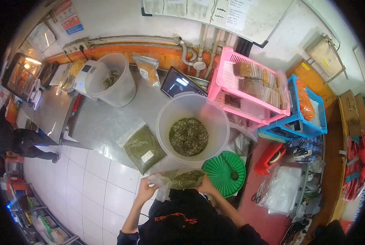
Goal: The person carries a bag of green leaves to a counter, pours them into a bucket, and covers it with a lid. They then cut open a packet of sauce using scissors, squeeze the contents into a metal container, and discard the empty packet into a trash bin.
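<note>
Between my two hands, close to my chest, lies a clear plastic bag (186,179) partly filled with dark green, leafy-looking stuff. My left hand (147,188) is closed on the bag's loose, empty end. At the filled end, my right hand (207,186) grips the other side; some of its fingers are hidden behind the bag. Just beyond the bag stands a large translucent tub (166,141) with similar dark green stuff at its bottom. A full, flat bag of green stuff (143,147) with a white label rests left of the tub.
A green round basket (231,183) with a dark ladle-like tool is at the right. Behind are a tablet (182,85), a pink rack (219,79), a blue basket (313,130) and a second tub (127,92) by a white device. A person (23,143) stands far left.
</note>
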### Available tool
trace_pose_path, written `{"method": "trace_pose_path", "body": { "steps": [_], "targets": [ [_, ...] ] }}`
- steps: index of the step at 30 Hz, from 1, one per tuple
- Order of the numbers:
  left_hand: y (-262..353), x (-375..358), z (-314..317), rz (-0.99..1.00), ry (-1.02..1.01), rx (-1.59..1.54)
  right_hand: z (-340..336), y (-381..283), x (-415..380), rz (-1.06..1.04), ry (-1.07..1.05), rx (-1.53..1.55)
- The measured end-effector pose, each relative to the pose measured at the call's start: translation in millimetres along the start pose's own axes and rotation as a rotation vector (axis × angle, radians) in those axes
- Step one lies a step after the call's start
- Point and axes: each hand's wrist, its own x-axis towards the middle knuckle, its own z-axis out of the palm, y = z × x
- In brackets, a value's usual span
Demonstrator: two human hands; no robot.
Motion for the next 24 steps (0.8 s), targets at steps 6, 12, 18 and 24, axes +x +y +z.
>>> {"method": "trace_pose_path", "body": {
  "steps": [6, 12, 18, 24],
  "targets": [
    [97.5, 26.3, -30.8, 0.156, 0.007, 0.244, -10.2, -47.2, -11.3, 0.115, -0.116, 0.257],
    [126.9, 106.6, -22.3, -0.089, -0.018, 0.261, -23.8, -90.9, -0.5, 0.348, -0.018, 0.824],
    [83.8, 185.5, -21.5, -0.082, -0.264, 0.357, -59.9, -116.9, 13.8, 0.504, -0.083, 1.244],
    [96.0, 198.1, -10.2, -0.165, -0.304, 0.419, -91.4, -158.6, 17.1, 0.344, 0.080, 1.166]
  ]
}}
